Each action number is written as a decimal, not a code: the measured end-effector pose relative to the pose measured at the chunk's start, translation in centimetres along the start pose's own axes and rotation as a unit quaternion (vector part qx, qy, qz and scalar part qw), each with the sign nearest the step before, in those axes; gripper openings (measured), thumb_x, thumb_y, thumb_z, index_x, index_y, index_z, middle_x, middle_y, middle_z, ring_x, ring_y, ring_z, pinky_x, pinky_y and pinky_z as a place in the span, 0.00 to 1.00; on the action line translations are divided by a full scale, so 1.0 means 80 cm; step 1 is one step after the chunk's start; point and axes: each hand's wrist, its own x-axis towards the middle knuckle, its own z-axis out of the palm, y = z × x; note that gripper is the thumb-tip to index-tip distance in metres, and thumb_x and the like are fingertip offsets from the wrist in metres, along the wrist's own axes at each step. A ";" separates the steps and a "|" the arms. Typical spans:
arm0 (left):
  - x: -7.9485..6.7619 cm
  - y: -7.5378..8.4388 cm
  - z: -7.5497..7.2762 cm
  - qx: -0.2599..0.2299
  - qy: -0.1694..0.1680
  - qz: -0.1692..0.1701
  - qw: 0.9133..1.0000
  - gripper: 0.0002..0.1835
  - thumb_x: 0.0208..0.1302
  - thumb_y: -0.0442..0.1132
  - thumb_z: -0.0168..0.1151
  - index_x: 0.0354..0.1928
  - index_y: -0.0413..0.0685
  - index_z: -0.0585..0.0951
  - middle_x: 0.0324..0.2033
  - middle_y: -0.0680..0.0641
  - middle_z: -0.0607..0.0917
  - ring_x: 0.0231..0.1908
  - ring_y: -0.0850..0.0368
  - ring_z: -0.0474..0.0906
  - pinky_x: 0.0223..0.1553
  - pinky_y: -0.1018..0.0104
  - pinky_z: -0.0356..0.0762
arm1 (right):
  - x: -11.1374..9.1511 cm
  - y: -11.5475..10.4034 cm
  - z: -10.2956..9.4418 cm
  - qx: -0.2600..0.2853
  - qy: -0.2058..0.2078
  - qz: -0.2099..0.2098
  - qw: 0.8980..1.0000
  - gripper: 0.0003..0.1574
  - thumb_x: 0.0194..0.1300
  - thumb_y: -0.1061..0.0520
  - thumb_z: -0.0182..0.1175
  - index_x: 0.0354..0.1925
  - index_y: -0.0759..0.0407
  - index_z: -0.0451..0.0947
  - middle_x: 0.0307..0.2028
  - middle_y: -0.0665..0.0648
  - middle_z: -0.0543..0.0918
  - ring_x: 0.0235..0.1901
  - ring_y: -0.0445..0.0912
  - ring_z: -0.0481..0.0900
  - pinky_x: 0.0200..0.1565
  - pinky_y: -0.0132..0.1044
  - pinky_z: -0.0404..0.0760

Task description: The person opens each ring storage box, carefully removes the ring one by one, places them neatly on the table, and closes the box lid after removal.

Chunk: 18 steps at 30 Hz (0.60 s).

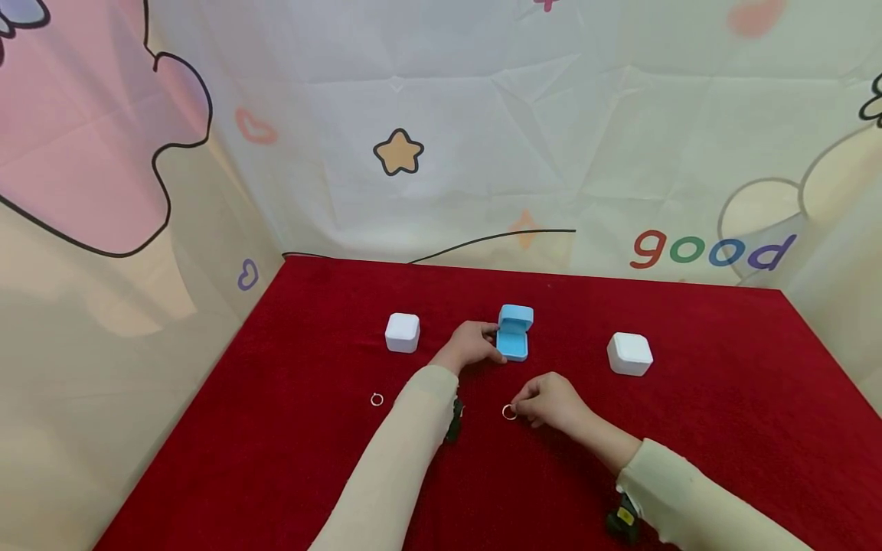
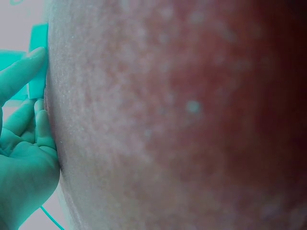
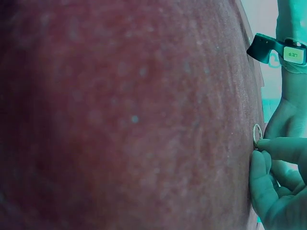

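A small light-blue ring box (image 1: pixel 513 346) stands on the red cloth with its lid raised. My left hand (image 1: pixel 472 343) holds it from the left side, thumb at the front corner and a finger near the hinge. In the left wrist view the box (image 2: pixel 39 37) shows at the left edge, beside the fingers. Closer to me, my right hand (image 1: pixel 553 402) pinches a thin ring (image 1: pixel 505 417) between thumb and fingertips, low over the cloth. The ring (image 3: pixel 254 134) also shows upright at the fingertips in the right wrist view.
One closed white box (image 1: pixel 403 333) sits left of the blue one, another white box (image 1: pixel 630 354) to its right. A second ring (image 1: pixel 377 399) lies on the red cloth (image 1: pixel 276 444) left of my left forearm. A printed curtain (image 1: pixel 482 153) hangs behind the table.
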 end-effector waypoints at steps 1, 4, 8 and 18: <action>0.000 0.000 0.000 0.001 0.001 0.000 1.000 0.34 0.60 0.34 0.73 0.70 0.39 0.75 0.61 0.38 0.83 0.61 0.45 0.78 0.64 0.55 0.78 | 0.000 0.000 0.000 -0.002 0.001 0.002 1.000 0.08 0.62 0.65 0.66 0.33 0.70 0.89 0.29 0.61 0.90 0.22 0.39 0.81 0.28 0.36 0.87; 0.000 -0.001 0.001 0.004 0.001 0.001 1.000 0.35 0.60 0.34 0.73 0.69 0.39 0.75 0.61 0.38 0.83 0.61 0.45 0.78 0.63 0.55 0.78 | 0.001 -0.001 0.001 -0.006 0.004 0.009 1.000 0.08 0.62 0.65 0.66 0.33 0.70 0.89 0.28 0.60 0.90 0.21 0.38 0.81 0.28 0.36 0.86; -0.001 0.001 0.000 0.004 -0.002 0.000 1.000 0.35 0.60 0.35 0.73 0.70 0.40 0.75 0.62 0.38 0.83 0.61 0.45 0.78 0.64 0.54 0.78 | 0.001 -0.003 0.002 -0.019 0.009 0.009 1.000 0.07 0.62 0.65 0.67 0.32 0.69 0.89 0.27 0.60 0.90 0.20 0.39 0.81 0.27 0.36 0.86; 0.002 -0.002 0.000 0.009 -0.004 -0.001 1.000 0.35 0.61 0.35 0.73 0.71 0.41 0.74 0.63 0.39 0.82 0.63 0.45 0.77 0.65 0.54 0.78 | 0.001 -0.008 0.006 -0.053 0.024 0.000 0.998 0.07 0.63 0.65 0.67 0.31 0.67 0.90 0.26 0.60 0.91 0.20 0.38 0.81 0.26 0.34 0.85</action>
